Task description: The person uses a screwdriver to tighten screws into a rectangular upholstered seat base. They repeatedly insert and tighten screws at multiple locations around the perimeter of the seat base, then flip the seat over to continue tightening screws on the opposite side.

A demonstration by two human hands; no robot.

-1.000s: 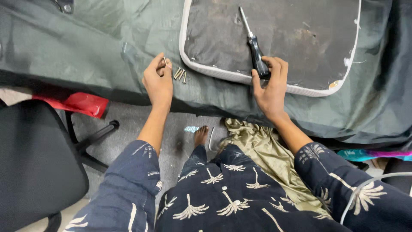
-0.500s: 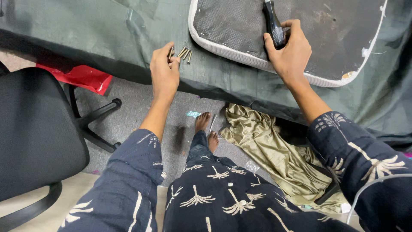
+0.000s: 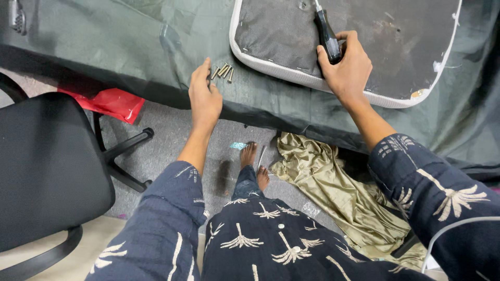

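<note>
Our right hand (image 3: 346, 67) clamps the screwdriver (image 3: 326, 34) for control; our left hand (image 3: 204, 96), fingers loosely together, rests beside the screws (image 3: 223, 71)

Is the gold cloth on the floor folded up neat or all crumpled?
Crumpled. The gold cloth lies in a loose, wrinkled heap on the floor, part of it tucked under the table's green cover, with no tidy folds or straight edges.

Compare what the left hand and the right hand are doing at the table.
The left hand lies open on the green cloth, fingertips beside the small screws; the right hand is closed round the black handle of a screwdriver. The left hand rests on cloth, the right on the upturned seat pad. Both reach from dark patterned sleeves.
</note>
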